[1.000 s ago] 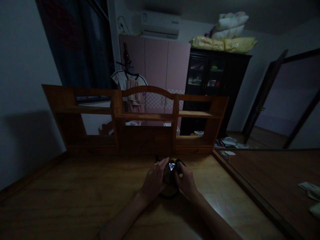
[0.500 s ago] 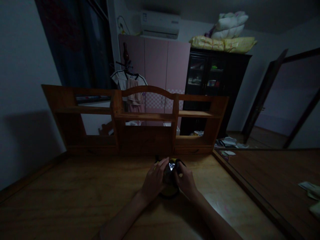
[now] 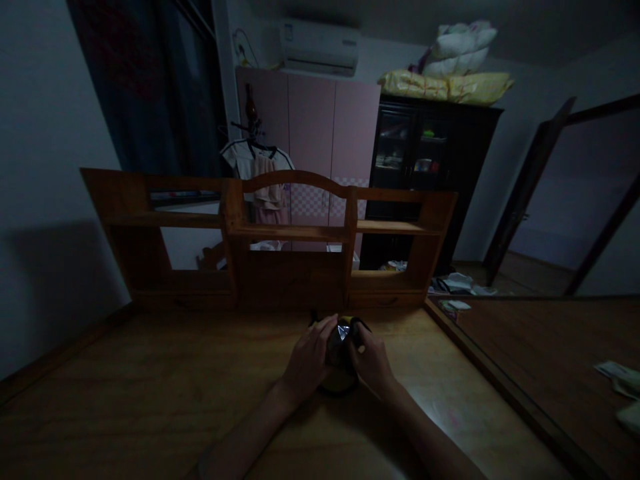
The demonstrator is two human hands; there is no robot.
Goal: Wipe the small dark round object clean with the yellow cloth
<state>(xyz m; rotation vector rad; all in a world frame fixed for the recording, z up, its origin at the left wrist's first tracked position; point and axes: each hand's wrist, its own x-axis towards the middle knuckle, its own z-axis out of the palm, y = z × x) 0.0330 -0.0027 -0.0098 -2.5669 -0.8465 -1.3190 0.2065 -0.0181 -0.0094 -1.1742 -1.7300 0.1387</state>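
Note:
Between my hands on the wooden surface sits a small dark object with yellow areas and a black edge (image 3: 339, 385). Its kind is too dark to make out. A shiny silver piece (image 3: 343, 332) catches light at its top. My left hand (image 3: 311, 353) wraps its left side, fingers together and pointing away from me. On the right, my right hand (image 3: 371, 357) has curled fingers and thumb pinching the dark upper edge beside the shiny piece. My palms and fingers hide much of the object's sides.
The wooden desktop (image 3: 175, 387) spreads around my arms. Along its back stands a low wooden shelf unit (image 3: 290, 232) with open compartments. A raised ledge (image 3: 480, 360) runs down the right side. Beyond are a pink wardrobe (image 3: 311, 127), a black cabinet (image 3: 467, 147) and hanging clothes (image 3: 267, 177).
Almost nothing differs. Both hands keep the same hold on the dark object, and the view has shifted very slightly.

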